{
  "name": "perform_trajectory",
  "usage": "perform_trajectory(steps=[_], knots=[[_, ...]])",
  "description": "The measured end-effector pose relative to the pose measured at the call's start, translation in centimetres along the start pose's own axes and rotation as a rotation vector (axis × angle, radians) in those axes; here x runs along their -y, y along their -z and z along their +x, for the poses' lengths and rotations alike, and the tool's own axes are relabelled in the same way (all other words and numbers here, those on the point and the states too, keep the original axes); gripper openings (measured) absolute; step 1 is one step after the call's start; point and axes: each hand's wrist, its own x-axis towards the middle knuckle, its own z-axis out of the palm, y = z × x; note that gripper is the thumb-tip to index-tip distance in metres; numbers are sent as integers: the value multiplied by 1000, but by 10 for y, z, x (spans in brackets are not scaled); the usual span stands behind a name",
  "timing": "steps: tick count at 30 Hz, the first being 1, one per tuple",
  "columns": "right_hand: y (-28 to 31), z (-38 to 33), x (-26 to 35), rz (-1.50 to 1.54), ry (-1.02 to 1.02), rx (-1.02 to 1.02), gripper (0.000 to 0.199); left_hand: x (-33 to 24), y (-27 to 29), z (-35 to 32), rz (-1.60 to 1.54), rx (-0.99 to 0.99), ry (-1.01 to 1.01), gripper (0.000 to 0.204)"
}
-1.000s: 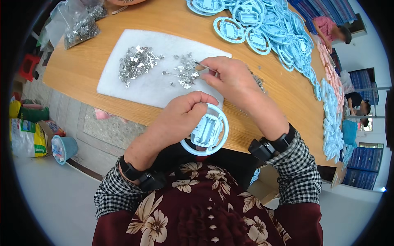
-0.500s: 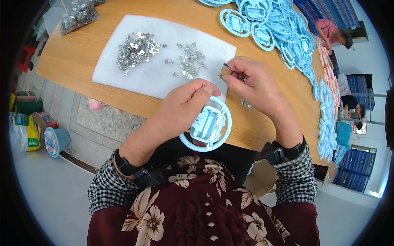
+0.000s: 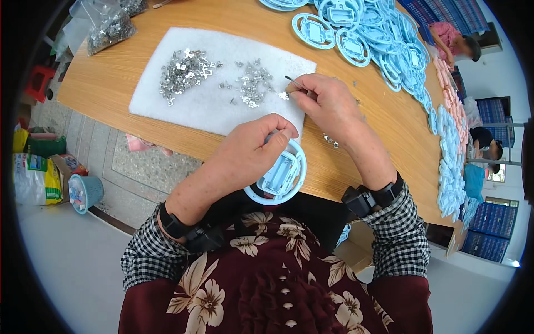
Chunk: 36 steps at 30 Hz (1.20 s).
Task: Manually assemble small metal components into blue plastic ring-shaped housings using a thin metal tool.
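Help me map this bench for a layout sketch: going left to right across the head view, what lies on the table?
Clear bag of metal parts → left pile of metal clips → smaller pile of metal bits → right hand → stack of blue plastic rings.

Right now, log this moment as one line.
left hand: holds ring part | right hand: tweezers at metal clips | pad on table

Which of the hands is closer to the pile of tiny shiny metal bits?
Right. The right hand reaches beside the small metal pile on the white pad; the left hand holds the ring-shaped blue part nearer the body.
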Motion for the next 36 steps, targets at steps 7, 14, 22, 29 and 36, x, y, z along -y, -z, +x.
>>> perform_trajectory(steps=[7, 14, 22, 29, 36], knots=[[-3, 0, -3, 64, -13, 5, 16, 2, 0, 1, -15, 5, 16, 21], [-5, 1, 1, -77, 41, 2, 16, 3, 1, 0, -15, 2, 9, 21], [6, -12, 11, 65, 15, 12, 16, 9, 3, 1, -101, -28, -31, 22], [26, -36, 24, 176, 75, 176, 16, 6, 2, 4, -101, -5, -39, 27], [16, -49, 14, 549, -194, 132, 17, -2, -1, 2, -117, -25, -67, 24]])
